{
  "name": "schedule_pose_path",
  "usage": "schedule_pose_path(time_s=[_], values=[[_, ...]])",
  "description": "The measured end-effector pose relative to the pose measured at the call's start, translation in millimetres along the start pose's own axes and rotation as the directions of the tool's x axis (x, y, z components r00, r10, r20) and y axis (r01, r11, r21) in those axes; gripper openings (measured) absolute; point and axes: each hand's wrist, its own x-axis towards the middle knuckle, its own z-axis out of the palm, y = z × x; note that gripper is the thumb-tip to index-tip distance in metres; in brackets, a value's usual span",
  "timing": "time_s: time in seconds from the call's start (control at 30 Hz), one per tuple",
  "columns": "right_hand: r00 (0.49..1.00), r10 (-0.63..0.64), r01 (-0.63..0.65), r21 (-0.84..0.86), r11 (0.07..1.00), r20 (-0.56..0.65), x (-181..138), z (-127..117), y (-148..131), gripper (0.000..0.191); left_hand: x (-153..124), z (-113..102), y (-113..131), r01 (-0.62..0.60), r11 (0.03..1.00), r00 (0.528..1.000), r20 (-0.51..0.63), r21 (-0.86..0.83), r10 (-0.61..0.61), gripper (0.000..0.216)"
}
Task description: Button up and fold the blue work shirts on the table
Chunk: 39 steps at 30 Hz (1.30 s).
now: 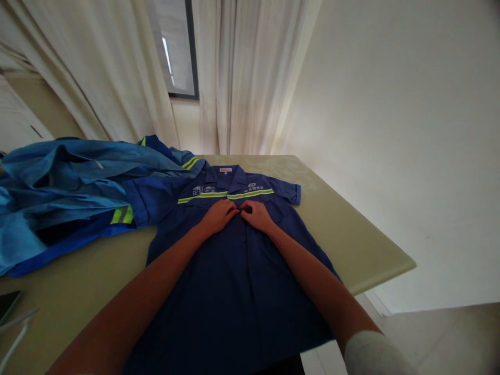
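A dark blue short-sleeved work shirt (211, 291) lies front side up, its collar pointing away from me. Yellow-green reflective stripes and white printing run across its chest. At the front opening, just below the stripe, my left hand (220, 214) pinches the cloth of the shirt. Opposite it, almost touching, my right hand (258, 214) pinches the other side of the opening. Whatever small part sits between the fingertips is too hidden to make out. Lower down the placket a dark button (243, 239) shows.
A heap of lighter blue garments (78, 182) with reflective bands lies on the left, against the shirt's sleeve. The pale green table (332, 229) ends in a corner at the right. Curtains (250, 78) hang behind it. A dark flat object (8, 304) lies at the lower left.
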Motion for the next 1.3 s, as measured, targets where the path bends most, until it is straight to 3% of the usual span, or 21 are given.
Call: schedule_pose_path(time_s=[0.17,0.47,0.57,0.67,0.77,1.0,1.2,1.3], values=[[0.996,0.085,-0.083,0.092,0.992,-0.019,4.0,-6.4,4.5,0.014,-1.2,-2.2,-2.0,-0.031,0.996,0.999,0.004,-0.082,0.032,0.018],[0.994,0.1,-0.11,0.299,0.948,0.049,-8.5,-7.3,5.8,0.023,-0.5,-9.1,-7.9,0.078,0.952,0.993,0.104,-0.295,-0.049,0.025],[0.992,0.064,-0.096,0.336,0.937,0.104,-7.3,-7.1,6.6,0.022,-1.1,-6.4,-2.4,0.12,0.968,0.988,0.117,-0.221,-0.095,0.016],[0.99,0.049,-0.093,0.359,0.929,0.13,-6.5,-10.6,6.3,0.025,-8.5,-0.9,9.6,0.156,0.987,0.987,0.052,-0.029,-0.154,0.012],[0.984,0.049,-0.111,0.377,0.92,0.169,-6.9,-14.9,6.3,0.033,-18.9,2.3,19.9,0.122,0.985,0.992,-0.01,0.126,-0.122,0.017],[0.981,0.132,-0.167,0.277,0.946,0.142,-7.6,-20.7,8.2,0.014,-25.7,-2.7,21.5,0.101,0.995,0.995,-0.022,-0.002,-0.101,0.016],[0.983,0.175,-0.181,0.182,0.966,0.049,-9.9,-27.2,-0.9,0.012,-26.3,-5.0,29.3,0.04,0.984,0.999,0.004,0.173,-0.042,0.016],[0.988,0.144,-0.153,0.171,0.973,0.062,-11.9,-29.9,-5.6,0.015,-26.9,-6.9,34.2,0.043,0.967,0.998,0.034,0.252,-0.054,0.015]])
